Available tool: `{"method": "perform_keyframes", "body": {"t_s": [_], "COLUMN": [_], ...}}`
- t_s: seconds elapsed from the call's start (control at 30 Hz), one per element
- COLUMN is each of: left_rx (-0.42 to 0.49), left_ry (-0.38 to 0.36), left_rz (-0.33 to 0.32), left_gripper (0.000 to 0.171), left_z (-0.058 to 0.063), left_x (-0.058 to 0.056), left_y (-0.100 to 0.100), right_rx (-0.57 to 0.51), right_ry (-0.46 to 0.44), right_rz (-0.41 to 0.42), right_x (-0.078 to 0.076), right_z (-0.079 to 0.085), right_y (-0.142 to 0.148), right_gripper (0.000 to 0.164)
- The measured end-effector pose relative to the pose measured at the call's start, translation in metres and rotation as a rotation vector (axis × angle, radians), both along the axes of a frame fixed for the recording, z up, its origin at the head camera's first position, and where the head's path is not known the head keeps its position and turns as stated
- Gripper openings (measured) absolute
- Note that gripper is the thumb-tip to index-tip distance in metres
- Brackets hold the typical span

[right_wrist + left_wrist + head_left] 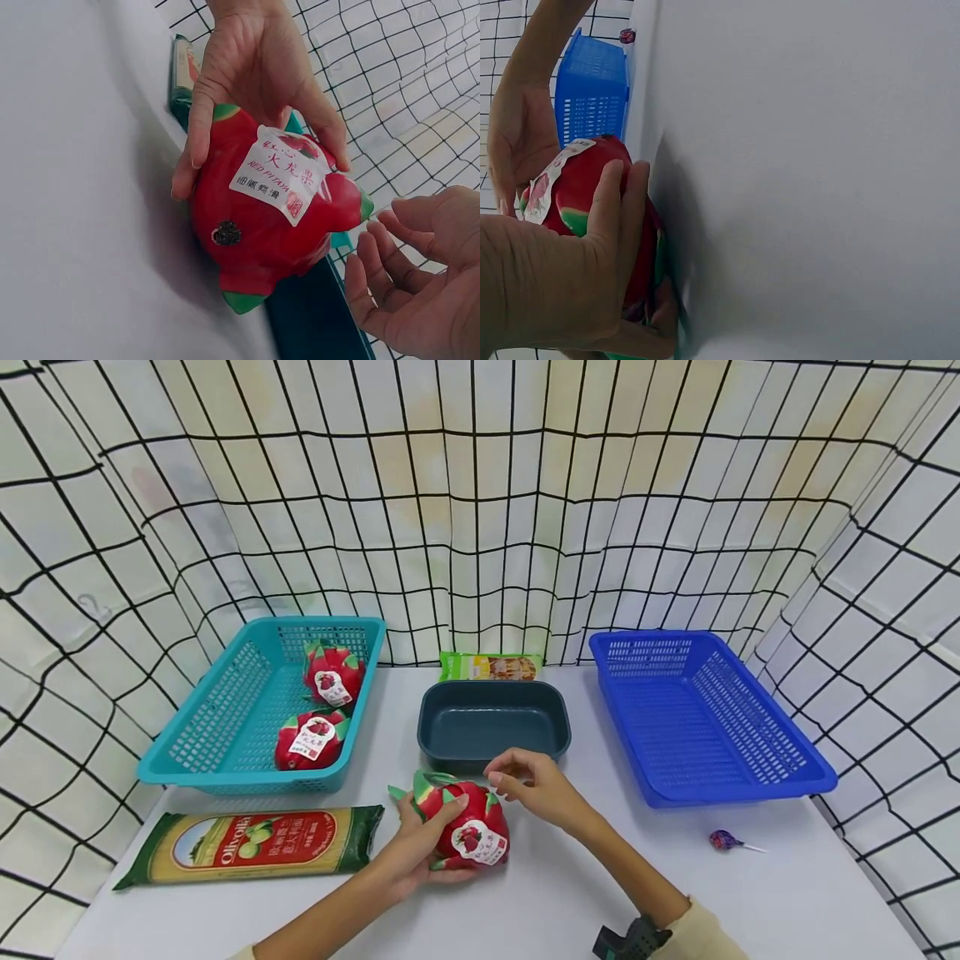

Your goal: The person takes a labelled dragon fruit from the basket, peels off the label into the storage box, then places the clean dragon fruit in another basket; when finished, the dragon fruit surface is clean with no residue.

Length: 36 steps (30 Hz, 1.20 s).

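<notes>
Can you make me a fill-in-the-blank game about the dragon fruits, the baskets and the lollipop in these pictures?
1. The person's ____ hand grips a red pitaya.
2. The teal basket has exactly ____ red pitayas in it.
3. The basket nearest the lollipop is coloured ____.

Missing words: left; two; blue.

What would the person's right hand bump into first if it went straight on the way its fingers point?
Probably the red dragon fruit in the left hand: the right hand's fingers point towards it. Depth is unclear, though, so they might just clear it.
</notes>
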<state>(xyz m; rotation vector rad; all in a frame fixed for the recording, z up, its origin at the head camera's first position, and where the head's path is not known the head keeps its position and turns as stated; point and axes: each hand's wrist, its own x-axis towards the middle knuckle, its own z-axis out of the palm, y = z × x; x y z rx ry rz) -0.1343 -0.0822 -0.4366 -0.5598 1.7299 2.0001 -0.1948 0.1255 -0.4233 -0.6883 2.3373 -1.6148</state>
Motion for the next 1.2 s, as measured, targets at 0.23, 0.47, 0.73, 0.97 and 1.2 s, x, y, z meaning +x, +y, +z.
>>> {"method": "perform_keyframes", "body": {"t_s": [0.23, 0.47, 0.73, 0.97, 1.2], "left_rx": [0.056, 0.072, -0.045, -0.063, -0.109], "left_ry": [0.000, -0.009, 0.019, 0.027, 0.021], "left_rz": [-0.096, -0.121, -0.135, -0.141, -0.160], "left_gripper": [0.102, 0.093, 0.087, 0.086, 0.090], "left_z": [0.002, 0.000, 0.001, 0.001, -0.002], "left_x": [0.001, -0.007, -0.008, -0.007, -0.010], "left_y": [-0.003, -0.004, -0.006, -0.006, -0.007], "right_rx": [0.110, 0.249, 0.354, 0.362, 0.378], "right_ry": [0.163, 0.274, 0.308, 0.356, 0.387], "right_rz": [0.064, 0.121, 0.125, 0.101, 0.082], "right_x": [0.006, 0.011, 0.021, 0.026, 0.028], "right_z": [0.009, 0.017, 0.019, 0.018, 0.016], "right_y": [0.002, 0.001, 0.004, 0.004, 0.003], "right_gripper": [0.014, 0.009, 0.015, 0.014, 0.013]}}
